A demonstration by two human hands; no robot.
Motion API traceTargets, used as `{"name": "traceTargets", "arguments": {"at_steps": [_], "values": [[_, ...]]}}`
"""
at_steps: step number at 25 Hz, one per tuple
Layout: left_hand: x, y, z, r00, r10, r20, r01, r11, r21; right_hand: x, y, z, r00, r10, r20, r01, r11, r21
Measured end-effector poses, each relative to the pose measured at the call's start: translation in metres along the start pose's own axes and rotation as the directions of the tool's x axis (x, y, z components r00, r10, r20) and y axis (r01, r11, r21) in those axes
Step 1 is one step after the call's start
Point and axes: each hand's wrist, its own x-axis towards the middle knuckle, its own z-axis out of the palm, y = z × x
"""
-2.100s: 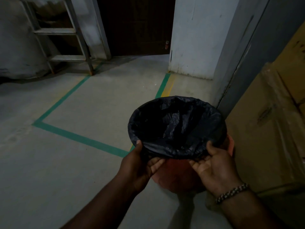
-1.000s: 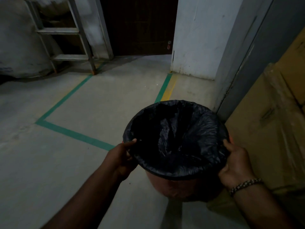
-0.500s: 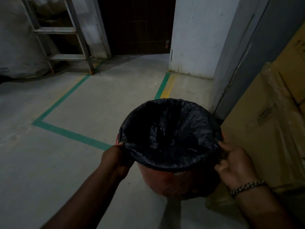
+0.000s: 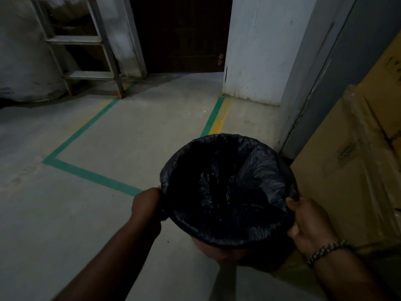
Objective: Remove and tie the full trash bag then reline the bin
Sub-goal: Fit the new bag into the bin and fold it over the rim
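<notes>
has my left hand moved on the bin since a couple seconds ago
Yes. The left hand has slid from the near front of the bin round to its left side, toward the green floor tape, gripping the black liner.

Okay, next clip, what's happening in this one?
A person is fitting a black bag over an orange bin on a concrete floor. The left hand grips the folded-over edge on one side of the rim, and the right hand, with a beaded bracelet at the wrist, grips the opposite side. The bag looks empty and open, so this seems to be the relining step. Cardboard boxes stand close beside the bin.
</notes>
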Motion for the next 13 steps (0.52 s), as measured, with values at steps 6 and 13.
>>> {"name": "traceTargets", "arguments": {"at_steps": [6, 13], "values": [[0.001, 0.003, 0.001, 0.999, -0.035, -0.018, 0.035, 0.999, 0.023, 0.002, -0.001, 0.0, 0.99, -0.139, -0.031, 0.132, 0.976, -0.176], [0.012, -0.002, -0.008, 0.99, 0.133, 0.055, -0.14, 0.978, 0.157, 0.006, -0.001, 0.005, 0.976, -0.205, -0.076, 0.185, 0.96, -0.211]]}}
